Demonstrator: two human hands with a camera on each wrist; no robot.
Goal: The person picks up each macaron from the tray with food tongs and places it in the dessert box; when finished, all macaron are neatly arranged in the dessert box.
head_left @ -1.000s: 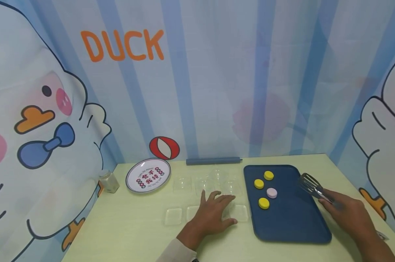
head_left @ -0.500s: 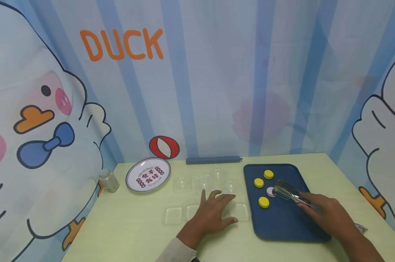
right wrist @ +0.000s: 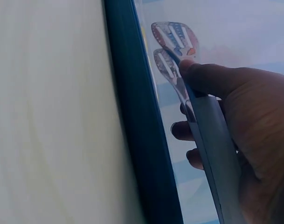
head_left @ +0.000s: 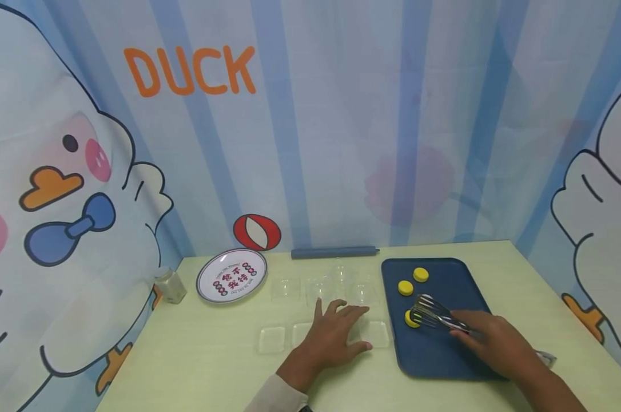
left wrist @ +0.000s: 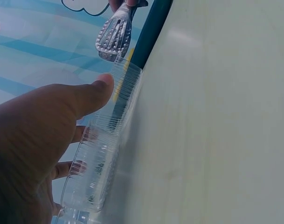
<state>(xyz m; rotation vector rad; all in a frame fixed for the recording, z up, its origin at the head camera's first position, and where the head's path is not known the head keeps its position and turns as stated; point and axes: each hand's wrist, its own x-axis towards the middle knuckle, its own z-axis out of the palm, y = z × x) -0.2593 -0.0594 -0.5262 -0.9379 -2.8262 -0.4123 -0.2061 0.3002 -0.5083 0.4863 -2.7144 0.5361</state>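
My right hand [head_left: 496, 342] grips a pair of metal tongs [head_left: 446, 320] with slotted heads and a grey handle. Their heads stand a little apart over the blue tray [head_left: 460, 360], overlapping the front yellow disc [head_left: 409, 320]. Two more yellow discs [head_left: 421, 274] lie farther back on the tray; the pink disc is hidden, where the tongs' heads now are. Spread over a clear plastic container [head_left: 377, 333] with several compartments is my left hand [head_left: 331, 340]. In the left wrist view its thumb lies at the near rim of the container [left wrist: 97, 158], other fingers beyond it.
Left of the clear container a white plate [head_left: 231, 276] with red lettering leans near the back, and a small glass jar [head_left: 170, 286] stands farther left. A blue-grey bar [head_left: 335, 252] lies along the table's back edge, against a printed duck curtain [head_left: 321, 126].
My right hand has carried the tongs leftward from the tray's right edge, over the pink disc, to the front yellow disc. My left hand has stayed in place.
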